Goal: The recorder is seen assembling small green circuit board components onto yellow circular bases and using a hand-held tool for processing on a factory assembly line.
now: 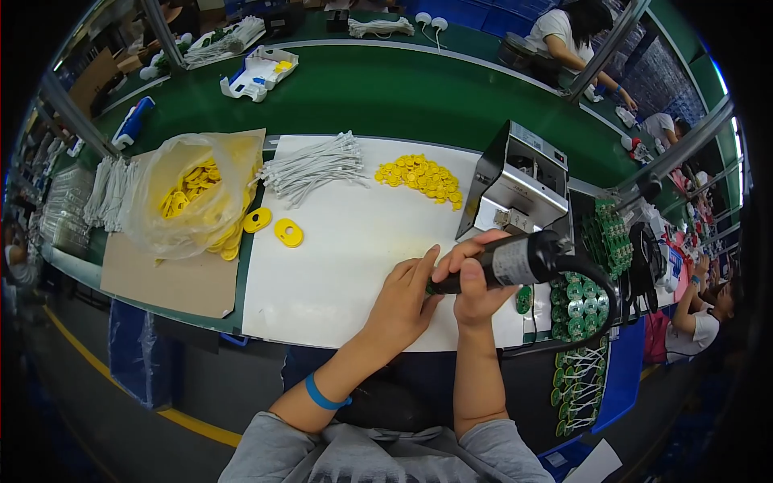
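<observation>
My right hand (pixel 477 294) is wrapped round a black electric screwdriver (pixel 515 262), which lies nearly level with its tip toward the left. A thick black cable runs from its back end and curves down at the right. My left hand (pixel 403 304) is closed at the screwdriver's tip, low over the white work sheet (pixel 322 298). Between its fingers a bit of green shows, but the fingers hide what it is. One round green circuit board (pixel 524 299) lies just right of my right hand. A metal box-shaped machine (pixel 519 185) stands beyond the screwdriver.
Yellow oval covers (pixel 288 233) lie at left beside a plastic bag (pixel 145 213) of yellow parts on cardboard. White cable bundles (pixel 314 169) and small yellow pieces (pixel 419 179) lie farther back. Stacked green boards (pixel 576 306) stand right. Behind runs a green conveyor (pixel 362 88); people work beyond.
</observation>
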`<move>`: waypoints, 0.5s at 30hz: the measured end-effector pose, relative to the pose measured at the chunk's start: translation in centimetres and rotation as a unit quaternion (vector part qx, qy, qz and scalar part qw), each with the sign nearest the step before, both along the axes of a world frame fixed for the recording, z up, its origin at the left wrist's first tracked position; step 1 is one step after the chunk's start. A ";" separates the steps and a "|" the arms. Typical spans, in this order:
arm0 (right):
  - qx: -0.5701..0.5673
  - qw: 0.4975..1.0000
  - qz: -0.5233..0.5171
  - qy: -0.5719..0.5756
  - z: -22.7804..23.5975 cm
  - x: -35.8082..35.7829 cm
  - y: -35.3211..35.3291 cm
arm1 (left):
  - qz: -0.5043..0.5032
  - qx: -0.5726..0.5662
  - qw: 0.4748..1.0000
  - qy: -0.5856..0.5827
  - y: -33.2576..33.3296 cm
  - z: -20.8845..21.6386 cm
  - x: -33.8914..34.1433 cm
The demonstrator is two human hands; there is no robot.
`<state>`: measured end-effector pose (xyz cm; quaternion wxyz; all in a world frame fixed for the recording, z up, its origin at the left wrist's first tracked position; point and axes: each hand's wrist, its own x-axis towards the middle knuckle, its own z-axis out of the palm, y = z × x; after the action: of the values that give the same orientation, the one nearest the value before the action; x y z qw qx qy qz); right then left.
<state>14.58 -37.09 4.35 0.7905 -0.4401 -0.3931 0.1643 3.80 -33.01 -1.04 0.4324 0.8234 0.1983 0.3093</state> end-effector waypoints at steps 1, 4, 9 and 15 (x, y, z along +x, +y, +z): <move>0.001 0.999 0.032 0.022 -0.1 0.0 0.0 | 0.001 -0.002 1.000 0.000 0.0 -0.1 0.0; -0.023 0.998 0.049 0.031 -1.0 0.6 -0.1 | 0.000 0.007 1.000 -0.014 -0.1 -0.1 0.2; -0.021 0.998 0.060 0.030 -0.8 0.2 0.0 | -0.003 -0.008 1.000 -0.003 -0.2 -0.3 -0.1; 0.016 0.998 0.044 0.042 -0.2 -0.9 -0.3 | 0.002 0.015 1.000 -0.005 -0.3 0.1 -0.7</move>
<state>13.65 -37.36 4.11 0.8050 -0.4025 -0.3812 0.2113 3.07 -33.35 -0.90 0.4202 0.8278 0.1933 0.3176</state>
